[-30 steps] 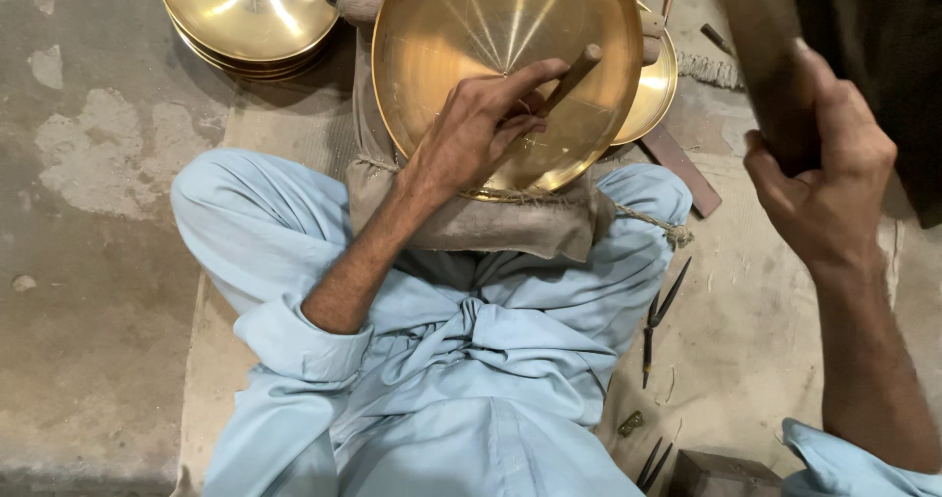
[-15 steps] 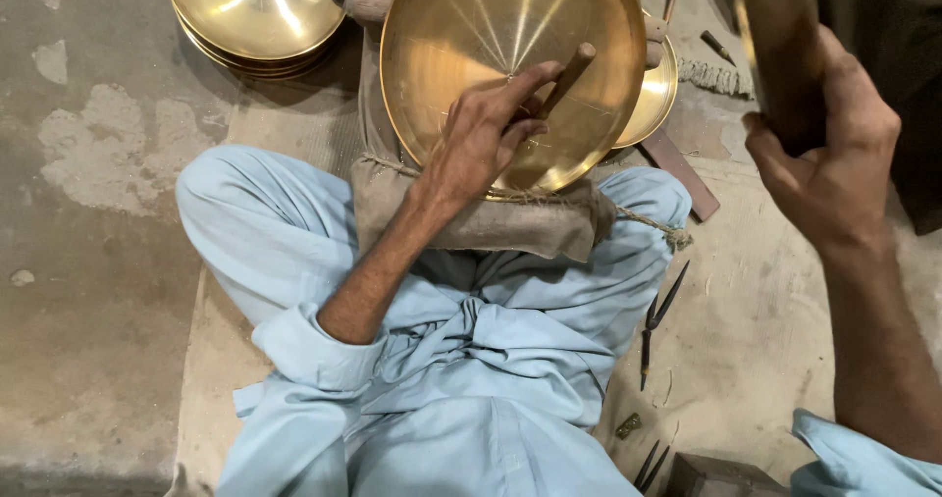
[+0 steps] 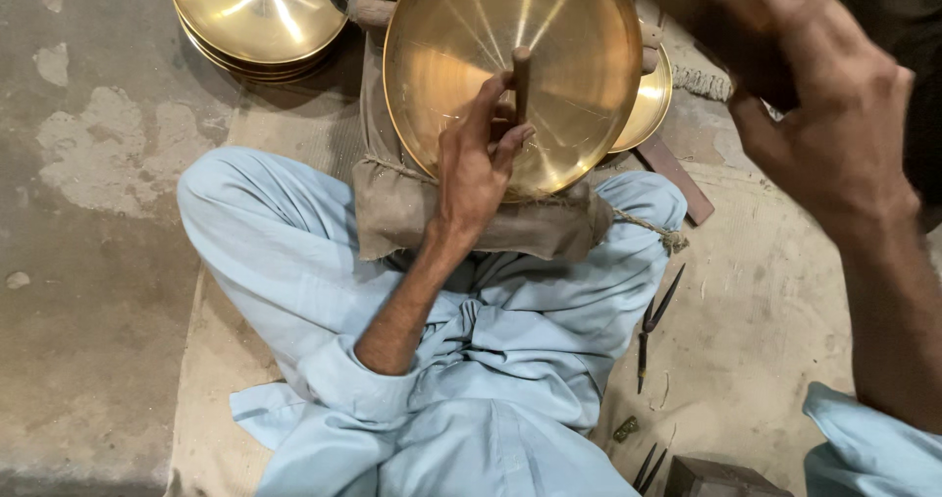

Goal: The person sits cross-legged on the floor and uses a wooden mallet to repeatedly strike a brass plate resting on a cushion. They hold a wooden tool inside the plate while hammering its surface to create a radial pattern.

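Brass plate [image 3: 471, 55]: propped on a cloth pad [image 3: 392, 212] over the lap, likely rigid, fairly heavy, slick and easily marked; best gripped by the rim. Left hand [image 3: 476, 168] closed around a short wooden-handled punch [image 3: 522, 80], tip set near the plate's centre. Right hand [image 3: 834, 134] raised, clenched on a dark, blurred handle [image 3: 711, 6], probably a hammer. More plates [image 3: 255, 16] stacked nearby.

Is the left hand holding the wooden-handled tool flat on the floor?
No. The left hand holds the wooden-handled tool upright against the inside of the brass plate.
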